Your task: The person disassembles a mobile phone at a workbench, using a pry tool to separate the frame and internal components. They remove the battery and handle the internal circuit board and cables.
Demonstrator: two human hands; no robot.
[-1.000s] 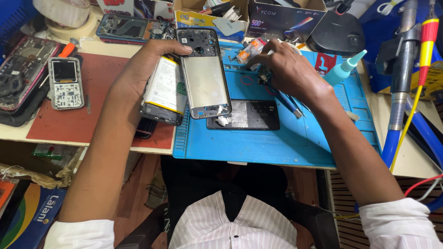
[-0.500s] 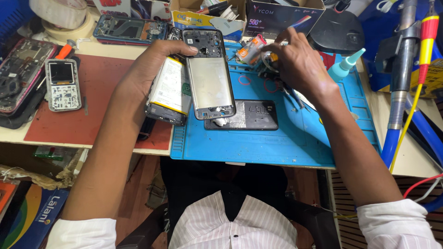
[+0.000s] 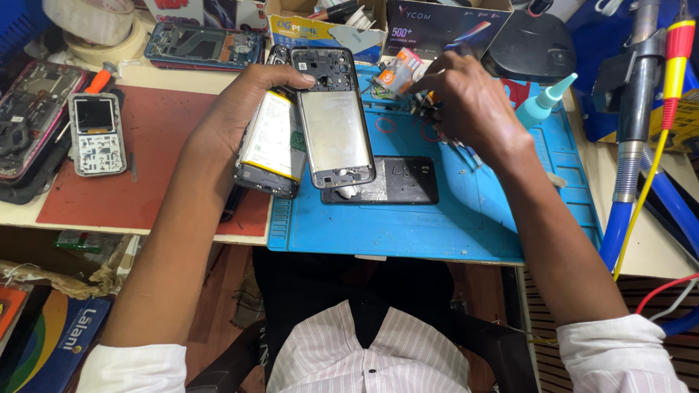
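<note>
- On the blue work mat [image 3: 437, 225], at its left edge, the left hand [image 3: 244, 109] grips an opened phone: its fingers curl around the grey phone frame [image 3: 335, 129] and the phone body with the yellow-edged battery [image 3: 271, 145] beside it, the thumb pressing on the frame's top near the camera cutout.
- Both phone parts tilt up off the mat, the frame's lower end resting over a black phone [image 3: 397, 182] that lies flat on the mat.
- Toward the mat's far edge, the right hand [image 3: 473, 109] hovers with its fingers bunched together, pinching at a cluster of small dark tools and parts; what exactly sits between the fingertips I cannot tell.
- Just left of that hand a small orange and white packet [image 3: 400, 71] stands at the mat's far edge.
- Right of the hand, on the mat, a teal glue bottle [image 3: 542, 105] leans with its nozzle pointing up and away.
- Left of the mat lies a red pad [image 3: 160, 145]; on it rests a small keypad phone board [image 3: 97, 135], well apart from the left hand.
- Beyond the mat's far edge sit a blue opened phone shell [image 3: 204, 45] and a cardboard box [image 3: 324, 29].
- Right of the mat, well clear of it, a blue hose [image 3: 630, 196] and a yellow cable [image 3: 652, 167] hang down.
</note>
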